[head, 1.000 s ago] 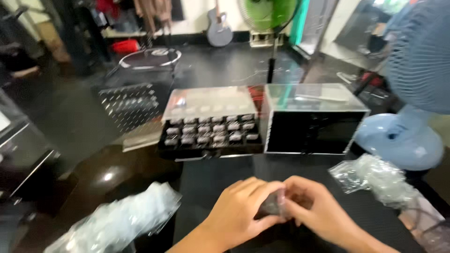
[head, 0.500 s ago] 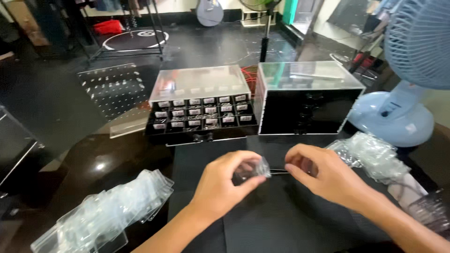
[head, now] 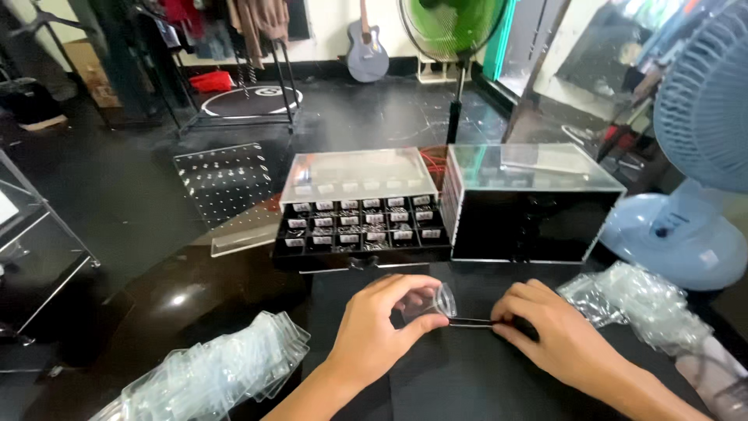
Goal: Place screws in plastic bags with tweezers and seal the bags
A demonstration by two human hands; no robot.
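My left hand (head: pixel 378 331) pinches a small clear plastic bag (head: pixel 430 301) just above the black table mat (head: pixel 460 382). My right hand (head: pixel 549 335) grips thin black tweezers (head: pixel 471 322) whose tip reaches the mouth of the bag. Both hands are in the lower middle of the head view, in front of a black tray with many small labelled compartments (head: pixel 360 226). What the tweezers carry, if anything, is too small to see.
A clear-topped black box (head: pixel 530 206) stands right of the tray. A heap of clear pouches (head: pixel 210 374) lies at the lower left, crumpled clear bags (head: pixel 639 300) at the right. A light blue fan (head: pixel 693 171) is at the far right, a perforated acrylic sheet (head: pixel 226 183) behind left.
My hands moved apart: they were joined around a small item, now the left holds the bag and the right holds tweezers to it. The view rose slightly.
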